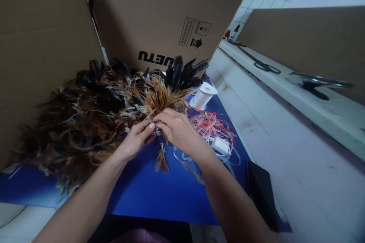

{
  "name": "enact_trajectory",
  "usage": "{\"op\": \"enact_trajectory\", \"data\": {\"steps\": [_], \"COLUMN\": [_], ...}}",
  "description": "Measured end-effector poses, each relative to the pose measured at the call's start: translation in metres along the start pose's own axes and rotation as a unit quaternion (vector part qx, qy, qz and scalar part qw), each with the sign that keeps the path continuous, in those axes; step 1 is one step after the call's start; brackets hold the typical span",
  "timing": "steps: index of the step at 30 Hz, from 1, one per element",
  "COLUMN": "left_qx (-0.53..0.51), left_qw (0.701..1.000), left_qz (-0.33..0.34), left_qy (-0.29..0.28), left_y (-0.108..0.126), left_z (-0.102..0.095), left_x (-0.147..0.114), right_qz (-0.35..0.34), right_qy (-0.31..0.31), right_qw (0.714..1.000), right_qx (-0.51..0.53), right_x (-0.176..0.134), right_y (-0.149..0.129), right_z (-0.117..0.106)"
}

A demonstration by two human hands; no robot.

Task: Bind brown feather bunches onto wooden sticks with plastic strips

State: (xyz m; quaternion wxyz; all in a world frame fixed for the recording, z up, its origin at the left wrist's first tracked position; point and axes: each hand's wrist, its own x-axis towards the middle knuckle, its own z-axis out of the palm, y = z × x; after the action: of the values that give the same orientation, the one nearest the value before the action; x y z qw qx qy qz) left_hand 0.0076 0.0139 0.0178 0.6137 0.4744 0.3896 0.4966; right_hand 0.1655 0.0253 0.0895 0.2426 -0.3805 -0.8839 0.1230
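Note:
My left hand [139, 136] and my right hand [178, 127] meet above the blue tabletop [165, 193], both closed, thumbs and fingertips pinched together. Between them is the base of a bunch of feathers [162, 97], golden brown and fanning away from me. My fingers cover the exact spot they grip. Glossy black feathers [181, 74] stand up just beyond. A small brown feather tuft [162, 160] lies or hangs below my fingertips; I cannot tell which. To the left spreads a large heap of brown and black feathers [82, 121].
Right of my hands are a spool of white ribbon [203, 97], tangled red and white strings [212, 125] and a small white spool [221, 145]. A dark flat object [262, 193] lies at the right edge. Cardboard [159, 15] walls the back. Scissors [265, 66] rest on a ledge.

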Motion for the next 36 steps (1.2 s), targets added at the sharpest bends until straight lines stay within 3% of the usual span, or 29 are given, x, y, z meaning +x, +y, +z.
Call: {"op": "enact_trajectory", "data": {"steps": [14,21,27,32,36], "left_qx": [-0.010,0.045,0.082,0.082,0.088], "left_qw": [0.999,0.999,0.996,0.996,0.995], "left_qz": [-0.013,0.016,0.035,0.043,0.048], "left_qy": [0.028,0.004,0.009,0.006,0.004], "left_y": [0.002,0.001,-0.002,0.000,0.003], "left_z": [0.002,0.001,-0.001,-0.001,0.000], "left_x": [0.000,0.000,0.000,0.000,-0.001], "right_qz": [0.039,0.078,0.136,0.179,0.228], "right_qy": [0.069,-0.006,0.005,-0.003,-0.046], "right_qw": [0.996,0.995,0.989,0.972,0.935], "right_qx": [0.048,0.058,0.051,0.152,0.267], "right_x": [-0.003,0.001,0.009,0.013,0.014], "right_y": [0.000,-0.002,-0.003,0.005,0.010], "right_z": [-0.001,-0.008,-0.006,-0.006,-0.005]}}
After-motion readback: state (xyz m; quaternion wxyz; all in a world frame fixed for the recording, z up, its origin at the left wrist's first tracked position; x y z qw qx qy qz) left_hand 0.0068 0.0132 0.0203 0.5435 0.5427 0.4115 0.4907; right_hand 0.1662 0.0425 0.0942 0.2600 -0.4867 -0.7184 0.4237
